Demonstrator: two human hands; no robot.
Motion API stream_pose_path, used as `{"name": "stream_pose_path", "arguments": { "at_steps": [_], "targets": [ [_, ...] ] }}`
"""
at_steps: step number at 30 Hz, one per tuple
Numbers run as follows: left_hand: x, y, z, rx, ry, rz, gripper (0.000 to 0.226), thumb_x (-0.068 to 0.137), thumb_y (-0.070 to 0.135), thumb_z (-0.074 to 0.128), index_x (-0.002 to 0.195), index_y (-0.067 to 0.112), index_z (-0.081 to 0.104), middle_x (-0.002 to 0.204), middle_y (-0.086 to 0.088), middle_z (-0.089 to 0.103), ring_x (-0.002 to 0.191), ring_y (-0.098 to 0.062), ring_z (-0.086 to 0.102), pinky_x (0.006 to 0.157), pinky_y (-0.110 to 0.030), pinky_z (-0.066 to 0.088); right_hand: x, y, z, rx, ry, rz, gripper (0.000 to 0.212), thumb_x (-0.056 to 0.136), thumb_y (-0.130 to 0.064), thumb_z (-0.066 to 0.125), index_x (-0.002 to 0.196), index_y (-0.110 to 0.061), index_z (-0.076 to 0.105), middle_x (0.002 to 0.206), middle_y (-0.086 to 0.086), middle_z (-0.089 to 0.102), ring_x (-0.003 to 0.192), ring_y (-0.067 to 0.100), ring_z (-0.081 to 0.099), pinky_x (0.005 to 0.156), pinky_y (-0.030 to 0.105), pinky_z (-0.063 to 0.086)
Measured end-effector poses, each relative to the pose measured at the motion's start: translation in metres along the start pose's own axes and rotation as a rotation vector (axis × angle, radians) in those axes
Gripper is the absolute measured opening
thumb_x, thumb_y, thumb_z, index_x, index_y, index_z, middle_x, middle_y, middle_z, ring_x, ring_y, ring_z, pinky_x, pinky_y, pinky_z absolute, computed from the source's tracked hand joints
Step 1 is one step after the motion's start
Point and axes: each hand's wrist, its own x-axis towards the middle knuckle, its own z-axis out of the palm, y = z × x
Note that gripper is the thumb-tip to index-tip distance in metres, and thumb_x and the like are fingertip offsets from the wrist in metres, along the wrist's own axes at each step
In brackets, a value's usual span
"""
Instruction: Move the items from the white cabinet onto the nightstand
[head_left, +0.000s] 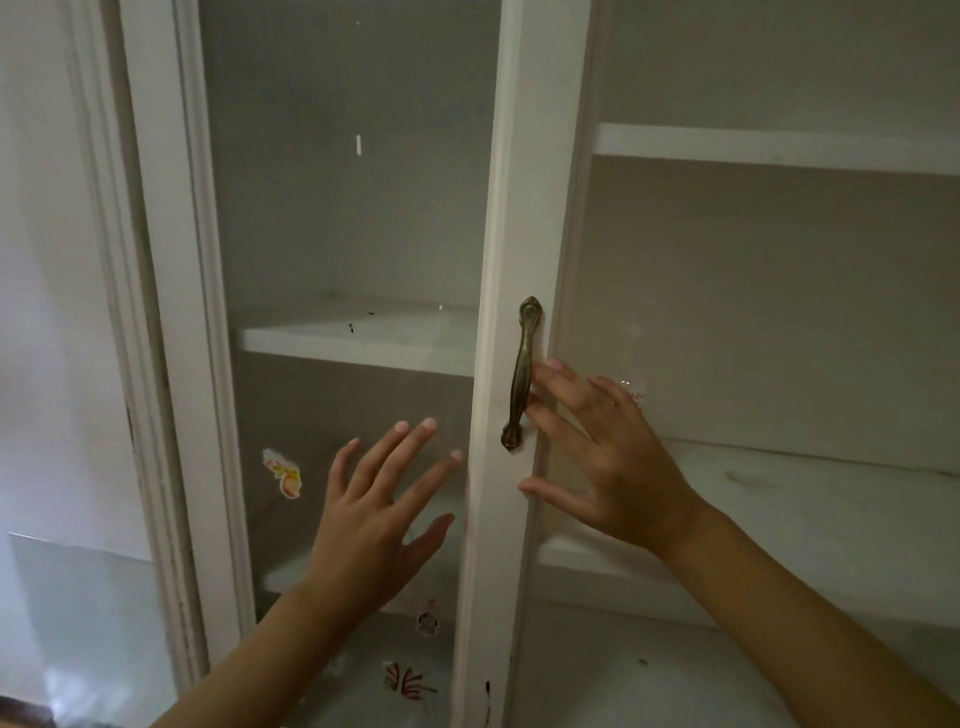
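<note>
**Both my hands at the white cabinet's glass door**

From the head camera, the white cabinet (171, 364) fills nearly the whole frame. Its glass door (353, 218) takes up the left and centre, with the door's white stile running top to bottom just right of centre. A brass handle (522, 371) is mounted upright on that stile, about mid-height.

My right hand (605, 457) comes in from the lower right with its fingers spread and straight. The fingertips (543, 371) lie at the right edge of the stile, just beside the handle; I cannot tell whether they touch the handle itself. The hand is not wrapped around anything.

My left hand (374, 514) rises from the bottom centre, also flat and spread, in front of the lower part of the glass, holding nothing. Whether it touches the pane I cannot tell.

Through the glass I see a white shelf (358, 338) at mid-frame. Stickers (284, 475) sit on the lower glass, left of my left hand and below it.

To the right of the stile the open compartment shows two more shelves (779, 145), upper right and middle right. A small pale object with red marks (635, 396) peeks out just behind my right hand; I cannot make out what it is.
</note>
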Motion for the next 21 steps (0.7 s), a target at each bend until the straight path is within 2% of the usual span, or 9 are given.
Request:
{"name": "stream_pose_path", "arguments": {
  "at_steps": [5, 9, 13, 17, 21],
  "targets": [
    [-0.002, -0.002, 0.004, -0.004, 0.027, 0.011, 0.069, 0.088, 0.044, 0.075, 0.15, 0.03, 0.051, 0.167, -0.006, 0.031, 0.155, -0.028, 0.027, 0.114, -0.065, 0.031, -0.002, -0.001, 0.002, -0.002, 0.007, 0.017, 0.076, 0.092, -0.052, 0.073, 0.149, -0.007, 0.053, 0.165, 0.014, 0.033, 0.156, 0.028, 0.025, 0.116, 0.056, 0.035],
    [-0.003, -0.002, 0.005, -0.008, 0.017, 0.0, 0.067, 0.09, 0.045, 0.071, 0.152, 0.031, 0.049, 0.168, -0.006, 0.03, 0.155, -0.028, 0.026, 0.115, -0.065, 0.03, -0.004, -0.005, 0.002, -0.023, -0.021, 0.04, 0.077, 0.094, -0.052, 0.07, 0.152, -0.008, 0.048, 0.167, 0.014, 0.028, 0.158, 0.027, 0.021, 0.117, 0.058, 0.033],
    [-0.004, 0.003, -0.001, 0.003, -0.065, -0.018, 0.066, 0.092, 0.046, 0.064, 0.154, 0.031, 0.045, 0.169, -0.005, 0.025, 0.157, -0.027, 0.021, 0.118, -0.064, 0.027, -0.009, -0.008, -0.003, -0.044, -0.059, 0.036, 0.077, 0.097, -0.052, 0.066, 0.156, -0.01, 0.042, 0.17, 0.012, 0.021, 0.159, 0.027, 0.016, 0.117, 0.059, 0.031],
    [-0.008, 0.015, -0.012, -0.042, -0.129, -0.097, 0.066, 0.093, 0.05, 0.058, 0.155, 0.031, 0.043, 0.172, -0.002, 0.018, 0.159, -0.026, 0.015, 0.121, -0.061, 0.027, -0.034, -0.011, -0.004, 0.03, -0.07, 0.067, 0.078, 0.097, -0.051, 0.066, 0.159, -0.015, 0.037, 0.17, 0.009, 0.022, 0.159, 0.026, 0.017, 0.12, 0.058, 0.028],
    [-0.019, 0.038, -0.022, -0.157, -0.159, -0.226, 0.069, 0.092, 0.054, 0.06, 0.155, 0.035, 0.041, 0.172, 0.004, 0.013, 0.159, -0.022, 0.01, 0.121, -0.058, 0.029, -0.07, -0.009, 0.001, 0.099, -0.065, 0.138, 0.071, 0.096, -0.048, 0.066, 0.154, -0.012, 0.046, 0.168, 0.01, 0.028, 0.157, 0.027, 0.023, 0.117, 0.055, 0.032]
  ]
}}
